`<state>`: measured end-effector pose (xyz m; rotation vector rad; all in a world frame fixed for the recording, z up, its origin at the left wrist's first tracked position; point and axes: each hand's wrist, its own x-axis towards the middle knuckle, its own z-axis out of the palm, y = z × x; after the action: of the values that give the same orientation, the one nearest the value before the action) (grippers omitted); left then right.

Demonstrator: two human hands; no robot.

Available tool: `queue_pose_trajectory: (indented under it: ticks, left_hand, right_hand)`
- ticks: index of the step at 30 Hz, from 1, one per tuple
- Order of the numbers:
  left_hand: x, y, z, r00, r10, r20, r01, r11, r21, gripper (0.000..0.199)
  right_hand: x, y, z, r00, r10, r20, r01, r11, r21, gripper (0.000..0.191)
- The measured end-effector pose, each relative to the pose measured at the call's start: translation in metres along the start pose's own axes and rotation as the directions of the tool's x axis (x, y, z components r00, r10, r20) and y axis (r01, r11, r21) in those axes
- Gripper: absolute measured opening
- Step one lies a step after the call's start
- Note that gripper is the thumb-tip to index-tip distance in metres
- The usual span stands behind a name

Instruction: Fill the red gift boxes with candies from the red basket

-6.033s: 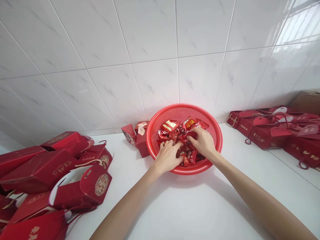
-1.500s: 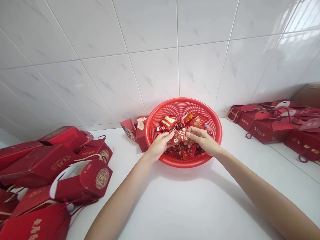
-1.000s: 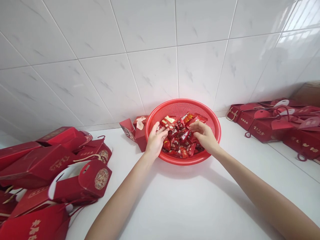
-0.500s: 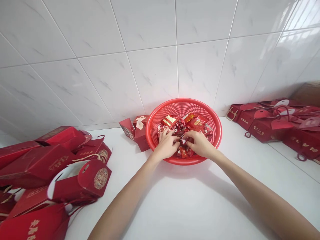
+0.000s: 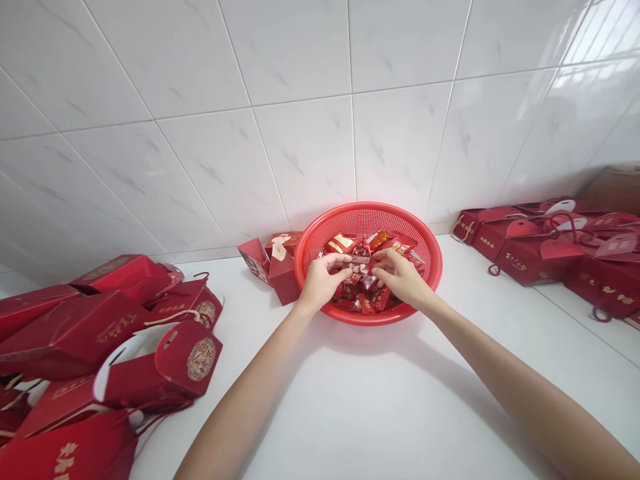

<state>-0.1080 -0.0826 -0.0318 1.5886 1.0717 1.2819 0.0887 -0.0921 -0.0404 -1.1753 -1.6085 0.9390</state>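
A red plastic colander [image 5: 368,319] sits against the wall with several red and gold wrapped sweets [image 5: 364,304] inside. Over its middle, a dark red wrapped sweet [image 5: 359,268] with pale lettering is stretched between my two hands. My left hand [image 5: 321,280] pinches its left end between thumb and fingers. From the other side, the thumb and fingers of my right hand [image 5: 400,275] close on its right end. Both hands hover just above the heap, and they hide part of it.
Beside the colander stands an open red box [image 5: 284,277]. Red gift boxes [image 5: 180,363] with cords are heaped at the left. More red boxes [image 5: 535,257] stand in rows at the right, near a brown carton [image 5: 613,190]. A white tiled wall [image 5: 305,153] borders the white tabletop [image 5: 350,407].
My hands have risen slightly out of the heap and moved a little apart, with a wrapped sweet now held between them. The colander has tipped or shifted slightly.
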Motion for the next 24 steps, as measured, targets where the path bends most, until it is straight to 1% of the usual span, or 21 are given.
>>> queue_pose_trajectory:
  ticks: [2, 5, 7, 8, 12, 13, 16, 19, 22, 24]
  left_hand:
    - [-0.001, 0.002, 0.001, 1.0, -0.009, 0.024, 0.009, 1.0, -0.01, 0.029]
    - [-0.004, 0.005, 0.002, 0.998, -0.028, 0.052, 0.029, 1.0, -0.008, 0.043]
    - [-0.005, 0.007, 0.002, 0.998, -0.027, 0.064, 0.028, 1.0, -0.012, 0.045]
    - [-0.005, 0.007, 0.002, 0.998, -0.012, 0.064, 0.013, 1.0, -0.013, 0.041]
    - [-0.006, 0.008, 0.002, 0.995, 0.061, 0.08, -0.059, 0.998, -0.03, 0.014]
    - [-0.006, 0.008, 0.003, 0.995, 0.076, 0.072, -0.073, 0.997, -0.039, 0.011]
    - [-0.006, 0.007, 0.003, 0.994, 0.105, 0.043, -0.102, 0.993, -0.066, 0.01]
    - [-0.006, 0.008, 0.003, 0.994, 0.095, 0.046, -0.091, 0.993, -0.08, 0.006]
    - [-0.007, 0.01, 0.003, 0.999, 0.046, 0.016, -0.044, 0.995, -0.091, 0.02]
    - [-0.007, 0.012, 0.003, 1.0, 0.005, 0.0, -0.005, 0.996, -0.091, 0.022]
  right_hand:
    - [0.001, -0.002, -0.002, 0.998, 0.012, 0.054, -0.017, 0.996, 0.09, 0.019]
    - [0.0, -0.006, -0.003, 0.988, 0.013, 0.154, -0.038, 0.986, 0.163, 0.02]
    - [-0.001, -0.009, -0.004, 0.982, 0.002, 0.19, -0.041, 0.978, 0.203, 0.025]
    - [-0.002, -0.01, -0.004, 0.98, -0.001, 0.201, -0.043, 0.976, 0.215, 0.028]
    - [-0.002, -0.013, -0.007, 0.975, 0.032, 0.22, -0.087, 0.966, 0.244, 0.037]
    - [-0.002, -0.013, -0.007, 0.973, 0.039, 0.226, -0.099, 0.961, 0.26, 0.037]
    - [-0.001, -0.012, -0.008, 0.965, 0.041, 0.26, -0.128, 0.937, 0.325, 0.038]
    - [-0.002, -0.01, -0.008, 0.967, 0.049, 0.25, -0.141, 0.92, 0.366, 0.039]
    - [-0.002, -0.009, -0.009, 0.98, 0.043, 0.192, -0.113, 0.923, 0.367, 0.039]
    - [-0.002, -0.009, -0.01, 0.986, 0.032, 0.164, -0.091, 0.928, 0.363, 0.04]
